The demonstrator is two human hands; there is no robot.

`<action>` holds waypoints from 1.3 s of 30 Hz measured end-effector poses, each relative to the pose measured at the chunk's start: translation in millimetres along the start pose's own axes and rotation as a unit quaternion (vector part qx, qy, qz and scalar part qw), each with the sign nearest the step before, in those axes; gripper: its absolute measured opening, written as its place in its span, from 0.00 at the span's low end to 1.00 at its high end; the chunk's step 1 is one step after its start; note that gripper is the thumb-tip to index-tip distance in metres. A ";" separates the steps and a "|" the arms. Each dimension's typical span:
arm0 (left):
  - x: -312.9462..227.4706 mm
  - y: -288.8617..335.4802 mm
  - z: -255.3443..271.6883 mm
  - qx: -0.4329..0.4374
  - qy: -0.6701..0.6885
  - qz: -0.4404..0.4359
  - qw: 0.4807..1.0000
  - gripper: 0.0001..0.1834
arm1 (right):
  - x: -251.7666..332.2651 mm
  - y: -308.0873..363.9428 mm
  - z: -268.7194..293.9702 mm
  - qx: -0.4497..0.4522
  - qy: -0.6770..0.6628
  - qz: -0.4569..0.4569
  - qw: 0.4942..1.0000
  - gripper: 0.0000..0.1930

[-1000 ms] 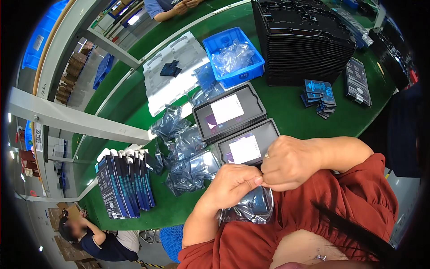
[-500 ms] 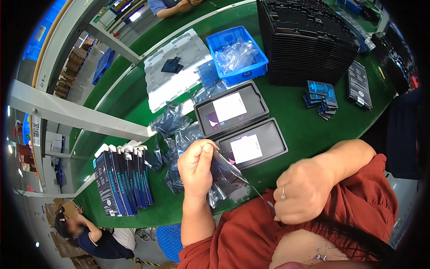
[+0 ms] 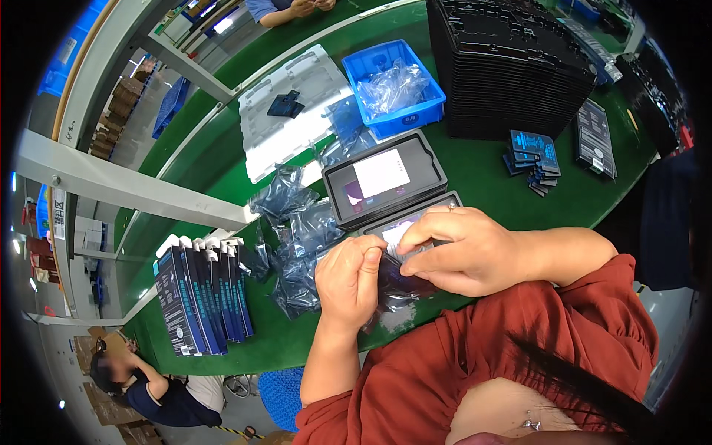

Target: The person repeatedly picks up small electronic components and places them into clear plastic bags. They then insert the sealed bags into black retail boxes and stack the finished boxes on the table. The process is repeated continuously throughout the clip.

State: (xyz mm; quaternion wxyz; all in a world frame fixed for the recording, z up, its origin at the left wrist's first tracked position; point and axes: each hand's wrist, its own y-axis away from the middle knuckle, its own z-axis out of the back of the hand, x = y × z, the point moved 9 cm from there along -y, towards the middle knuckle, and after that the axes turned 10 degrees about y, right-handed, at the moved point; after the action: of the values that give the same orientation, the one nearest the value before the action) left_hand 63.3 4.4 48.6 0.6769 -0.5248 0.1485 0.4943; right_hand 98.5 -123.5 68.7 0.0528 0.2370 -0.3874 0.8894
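Note:
In my left hand, which is closed, the edge of a dark, shiny plastic bag is gripped. My right hand has come right up to it, with thumb and fingers pinched on the bag's upper edge. Part of the bag hides behind my hands. Just beyond them lies a black tray holding a white card, mostly covered by my right hand. Farther back sits another black tray with a white card. Several crumpled silvery-dark bags are heaped left of my hands.
A row of dark blue boxes stands at left. Farther back are a white plastic sheet, a blue bin of clear bags and a tall stack of black trays. Small blue-black packets lie at right; a metal post crosses left.
My right hand has moved left and away from my body, from near my chest to the bag beside my left hand. My left hand has shifted slightly right.

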 end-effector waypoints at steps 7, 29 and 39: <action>0.6 4.3 -4.0 0.015 -0.004 0.010 1.000 0.08 | -12.7 12.0 -5.9 -0.003 -0.063 -0.064 0.996 0.06; -14.3 1.9 -25.4 0.045 -0.057 -0.025 0.997 0.01 | -23.8 21.4 1.0 -0.034 -0.025 -0.160 0.986 0.05; -14.2 3.3 -26.6 0.042 -0.066 -0.027 0.997 0.01 | -21.6 28.7 1.1 -0.026 -0.019 -0.171 0.985 0.07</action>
State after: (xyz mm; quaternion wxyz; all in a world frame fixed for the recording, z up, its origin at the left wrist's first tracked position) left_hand 62.5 -25.8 46.2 0.7197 -0.4658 0.1098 0.5030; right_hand 110.0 -142.3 40.3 0.2035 0.3150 -0.3653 0.8520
